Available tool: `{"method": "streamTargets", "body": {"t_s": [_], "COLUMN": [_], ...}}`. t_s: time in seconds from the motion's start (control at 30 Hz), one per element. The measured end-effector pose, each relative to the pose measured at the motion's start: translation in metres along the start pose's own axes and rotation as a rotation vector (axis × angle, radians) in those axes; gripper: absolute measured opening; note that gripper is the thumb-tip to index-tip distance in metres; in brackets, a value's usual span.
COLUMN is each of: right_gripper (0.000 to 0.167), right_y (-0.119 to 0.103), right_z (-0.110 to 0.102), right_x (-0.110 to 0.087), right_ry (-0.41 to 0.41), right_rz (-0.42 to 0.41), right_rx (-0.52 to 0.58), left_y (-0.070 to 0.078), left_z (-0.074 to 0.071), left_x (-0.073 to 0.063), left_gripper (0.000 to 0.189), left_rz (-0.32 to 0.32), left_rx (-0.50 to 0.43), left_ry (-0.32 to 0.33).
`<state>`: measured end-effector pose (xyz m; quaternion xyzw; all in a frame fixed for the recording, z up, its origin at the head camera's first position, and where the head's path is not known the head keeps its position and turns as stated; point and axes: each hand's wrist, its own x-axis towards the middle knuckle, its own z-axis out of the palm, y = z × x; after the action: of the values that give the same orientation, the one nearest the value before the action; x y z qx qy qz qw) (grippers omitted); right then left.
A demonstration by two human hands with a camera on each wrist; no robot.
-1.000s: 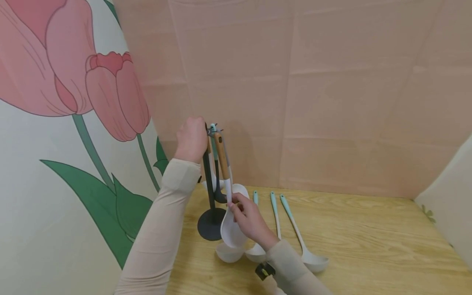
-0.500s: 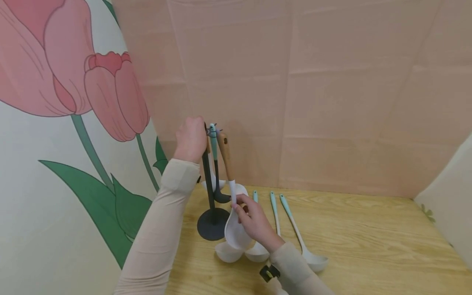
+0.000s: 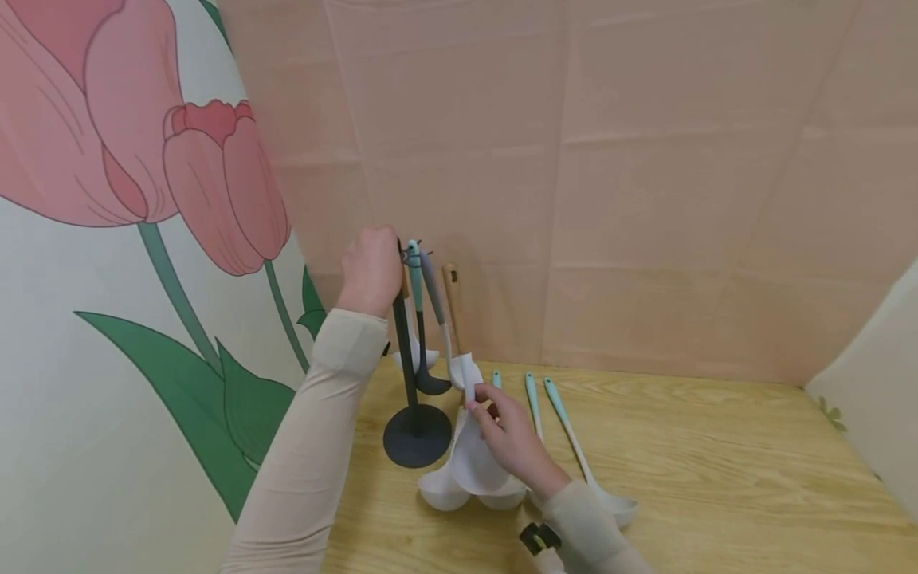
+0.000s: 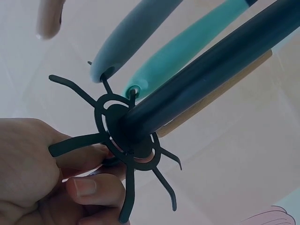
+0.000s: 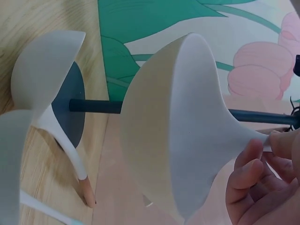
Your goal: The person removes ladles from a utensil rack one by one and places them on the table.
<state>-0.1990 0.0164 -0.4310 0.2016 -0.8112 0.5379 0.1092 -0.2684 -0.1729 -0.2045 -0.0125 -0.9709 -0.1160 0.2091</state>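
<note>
Pinching wood-handled ladle (image 3: 479, 464) by white neck, right hand (image 3: 515, 430); left hand (image 3: 370, 273) clamped round black stand's (image 3: 418, 448) top.

Lighting: diffuse, moderate; I observe soft, faint shadows on the pink backdrop (image 3: 645, 199). Head view: fine detail slightly soft. Left wrist view: dim, cool-toned, black rack (image 4: 211, 72) near silhouette. Right wrist view: pale ladle (image 5: 197, 126) gently shaded.
</note>
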Motion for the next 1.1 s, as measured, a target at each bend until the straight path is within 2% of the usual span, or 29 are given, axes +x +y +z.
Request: {"method": "streamTargets", "body": {"t_s": [0.2,0.4,0.67,0.9,1.1], "right_gripper": [0.015,0.012,0.020,0.018,0.020], "right_y": [0.006,0.013,0.023,0.037,0.047], "right_z": [-0.007,-0.016,-0.032,-0.046,-0.056], "right_x": [-0.003,-0.008,-0.015,-0.021,-0.024], "right_ry": [0.040,0.059,0.089,0.117,0.127], "right_rz": [-0.019,0.016,0.036,0.009,0.050], "right_rx": [-0.061,-0.080,-0.129,-0.150,-0.166], "left_y": [-0.001,-0.001,0.000,0.001,0.000], "left_z": [0.001,0.001,0.000,0.000,0.001], "left_x": [0.000,-0.001,-0.001,-0.001,0.000], "left_gripper": [0.017,0.016,0.016,0.016,0.015], "left_rz": [0.002,0.008,0.006,0.023,0.019], "left_rx": [0.002,0.012,0.018,0.015,0.018], "left_ry": [-0.006,-0.004,-0.008,0.000,-0.002]}}
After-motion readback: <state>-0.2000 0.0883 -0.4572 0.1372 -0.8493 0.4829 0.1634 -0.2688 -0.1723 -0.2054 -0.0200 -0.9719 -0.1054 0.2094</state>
